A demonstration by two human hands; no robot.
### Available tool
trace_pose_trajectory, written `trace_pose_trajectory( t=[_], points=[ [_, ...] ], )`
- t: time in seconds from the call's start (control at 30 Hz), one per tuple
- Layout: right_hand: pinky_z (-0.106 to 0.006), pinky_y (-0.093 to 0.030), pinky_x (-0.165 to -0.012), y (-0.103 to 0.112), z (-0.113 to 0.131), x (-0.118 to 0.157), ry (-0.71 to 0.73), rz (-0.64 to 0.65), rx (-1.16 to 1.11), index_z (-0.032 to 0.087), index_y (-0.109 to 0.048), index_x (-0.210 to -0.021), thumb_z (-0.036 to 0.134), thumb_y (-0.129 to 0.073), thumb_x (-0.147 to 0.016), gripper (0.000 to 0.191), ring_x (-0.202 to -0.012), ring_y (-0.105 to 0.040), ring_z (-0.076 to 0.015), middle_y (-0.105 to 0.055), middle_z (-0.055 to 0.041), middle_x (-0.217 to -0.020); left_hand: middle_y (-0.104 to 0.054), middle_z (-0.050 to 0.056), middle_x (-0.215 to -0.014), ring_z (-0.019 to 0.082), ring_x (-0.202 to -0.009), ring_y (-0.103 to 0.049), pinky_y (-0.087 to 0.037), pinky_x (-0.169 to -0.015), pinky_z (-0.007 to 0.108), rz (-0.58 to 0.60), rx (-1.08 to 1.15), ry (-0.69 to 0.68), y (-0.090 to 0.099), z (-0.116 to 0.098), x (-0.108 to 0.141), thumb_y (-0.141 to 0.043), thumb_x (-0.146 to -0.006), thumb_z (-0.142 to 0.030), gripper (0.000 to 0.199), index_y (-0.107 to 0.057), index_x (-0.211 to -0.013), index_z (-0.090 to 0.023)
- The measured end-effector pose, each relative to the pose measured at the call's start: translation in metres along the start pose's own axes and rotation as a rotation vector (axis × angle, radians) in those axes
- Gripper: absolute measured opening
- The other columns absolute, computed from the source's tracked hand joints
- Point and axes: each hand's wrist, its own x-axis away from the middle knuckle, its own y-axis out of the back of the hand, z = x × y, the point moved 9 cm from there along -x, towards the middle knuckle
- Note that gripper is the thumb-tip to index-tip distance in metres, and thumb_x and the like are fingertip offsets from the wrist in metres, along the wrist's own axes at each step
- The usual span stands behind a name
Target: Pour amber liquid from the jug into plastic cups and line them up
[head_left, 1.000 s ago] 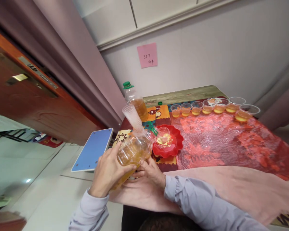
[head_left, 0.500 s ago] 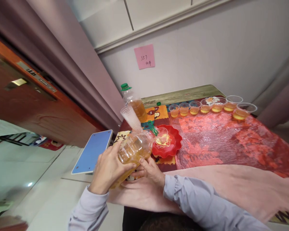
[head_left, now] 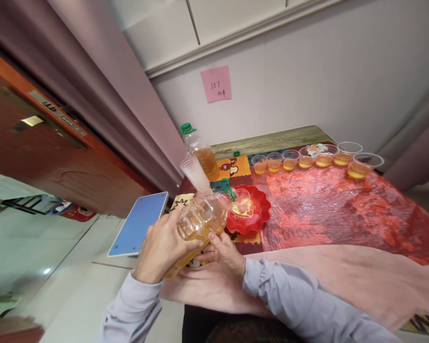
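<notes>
A clear plastic bottle (head_left: pixel 200 220) of yellow liquid lies tilted between my two hands, its neck pointing right over a red scalloped plate (head_left: pixel 260 214). My left hand (head_left: pixel 164 243) wraps round its body from the left. My right hand (head_left: pixel 221 250) grips its lower side near the shoulder, thumb on the plastic. Beneath the bottle's mouth, a clear plastic cup (head_left: pixel 242 199) stands on the plate. The green handle (head_left: pixel 228 189) lies by the neck. Whether liquid is flowing I cannot tell.
A stack of clear cups (head_left: pixel 195 175) stands behind the bottle, near a second bottle (head_left: pixel 205 159) with a green cap. Several cups (head_left: pixel 289 161) holding yellow liquid line the table's back right. A green cap (head_left: pixel 236 154) lies near the wall. Left is a blue-topped stool (head_left: pixel 139 224).
Both hands keep the bottle tilted over the cup, almost unmoved. The whole view has shifted very slightly.
</notes>
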Motion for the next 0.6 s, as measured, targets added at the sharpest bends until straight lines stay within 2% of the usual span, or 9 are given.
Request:
trace_pose_trajectory(
  t=[0.6],
  points=[
    [-0.041, -0.066, -0.086, -0.0024, 0.0054, 0.0027, -0.006, -0.021, 0.015, 0.027, -0.050, -0.131, 0.073, -0.083, -0.079, 0.077, -0.100, -0.080, -0.0234, -0.071, -0.0084, -0.132, -0.074, 0.012, -0.133, 0.036, -0.124, -0.069, -0.052, -0.100, 0.046, 0.004, -0.010, -0.010, 0.0020, -0.0015, -0.0024, -0.085, -0.072, -0.053, 0.086, -0.055, -0.148, -0.026]
  ],
)
